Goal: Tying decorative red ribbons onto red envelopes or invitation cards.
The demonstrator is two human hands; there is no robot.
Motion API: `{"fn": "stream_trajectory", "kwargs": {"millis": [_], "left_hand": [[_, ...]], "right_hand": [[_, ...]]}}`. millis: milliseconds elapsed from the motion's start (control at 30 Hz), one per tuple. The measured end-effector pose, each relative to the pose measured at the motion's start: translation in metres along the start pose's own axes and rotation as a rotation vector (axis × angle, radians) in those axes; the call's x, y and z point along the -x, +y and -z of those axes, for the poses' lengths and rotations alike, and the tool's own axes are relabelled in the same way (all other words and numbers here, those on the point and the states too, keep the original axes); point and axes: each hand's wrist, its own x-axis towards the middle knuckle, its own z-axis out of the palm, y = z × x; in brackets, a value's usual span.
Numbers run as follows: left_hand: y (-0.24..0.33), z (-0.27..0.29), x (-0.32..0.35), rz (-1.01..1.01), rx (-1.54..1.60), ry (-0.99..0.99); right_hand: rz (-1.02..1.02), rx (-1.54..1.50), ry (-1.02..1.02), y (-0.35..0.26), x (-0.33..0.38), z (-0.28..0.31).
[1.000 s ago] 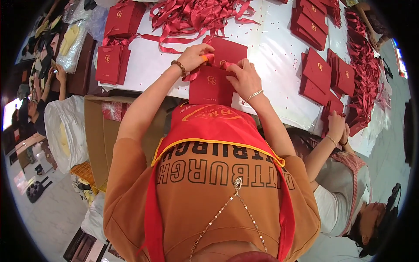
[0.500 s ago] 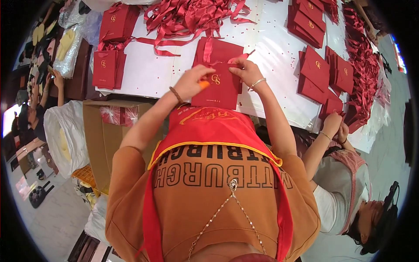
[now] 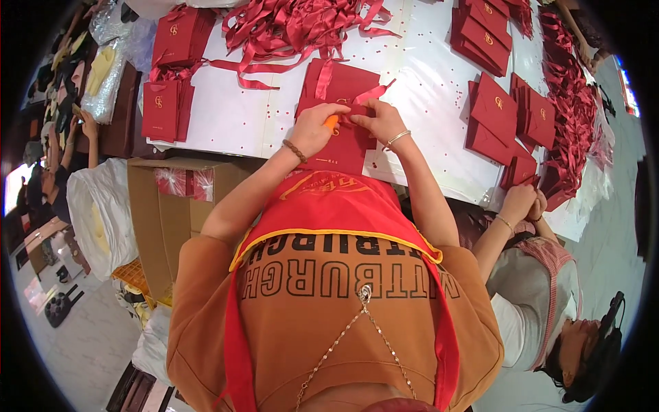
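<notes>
White table [image 3: 439, 89] strewn with red ribbons [image 3: 295, 24], cardboard box [image 3: 161, 220] beside

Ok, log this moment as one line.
left hand: on red bag, orange tool by fingers | right hand: pinching ribbon at bag top | table: ribbon pile, bag stacks

Single head-worn fisheye view, looking steeply down, close over white table [image 3: 425, 82].

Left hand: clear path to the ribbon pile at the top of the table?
Probably yes. The left hand is busy on the red bag with the right hand, but the ribbon pile lies just beyond over bare white table; only loose ribbon tails cross the way.
</notes>
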Motion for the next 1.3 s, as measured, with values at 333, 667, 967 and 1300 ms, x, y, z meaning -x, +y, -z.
{"fn": "stream_trajectory", "kwargs": {"millis": [333,667,967,1300], "left_hand": [[-0.009,-0.021,0.009,-0.468,-0.663,0.1],[0.016,-0.033,0.019,-0.452,-1.051,0.069],[-0.002,-0.01,0.001,-0.22,-0.337,0.122],[-0.002,-0.01,-0.013,-0.194,-0.285,0.173]], "right_hand": [[-0.064,-0.299,-0.021,0.002,0.002,0.0],[-0.074,-0.246,-0.02,0.003,-0.002,0.001],[-0.079,-0.341,-0.066,0.001,0.007,0.003],[-0.037,-0.284,-0.028,-0.004,0.01,0.0]]}}
